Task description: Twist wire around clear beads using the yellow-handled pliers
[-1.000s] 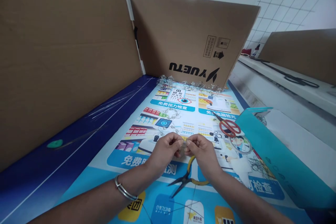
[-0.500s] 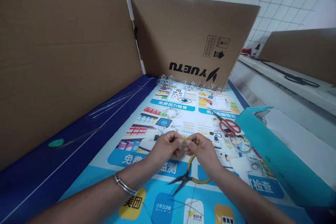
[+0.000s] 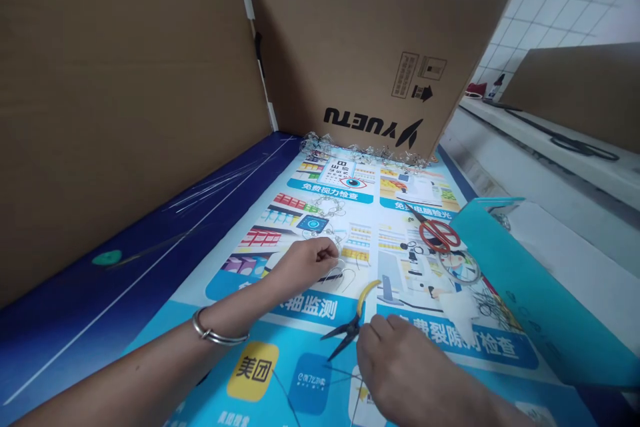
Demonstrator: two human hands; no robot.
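Observation:
My left hand (image 3: 313,263) is closed in a pinch on a thin bent wire (image 3: 340,275), whose loops hang to the right of the fingertips above the printed sheet. Lower and to the right, my right hand (image 3: 393,363) is curled with the knuckles up, beside the long-nose pliers (image 3: 351,328). It covers one of their handles; the other yellow handle and the spread jaws show. Whether the fingers grip that handle or a wire is hidden. Dark thin wires (image 3: 286,395) lie on the sheet to the left of and under this hand.
Red-handled scissors (image 3: 439,235) lie at right by a clear ring (image 3: 460,268) and a wire pile (image 3: 493,310). A teal box (image 3: 530,287) stands beyond. Wire pieces (image 3: 370,152) line the cardboard wall (image 3: 370,47). A green-handled tool (image 3: 107,258) lies left.
My hands have parted. The right hand has moved down and toward me, over a pliers handle, while the left has shifted slightly left and up with the wire. The view has tilted slightly.

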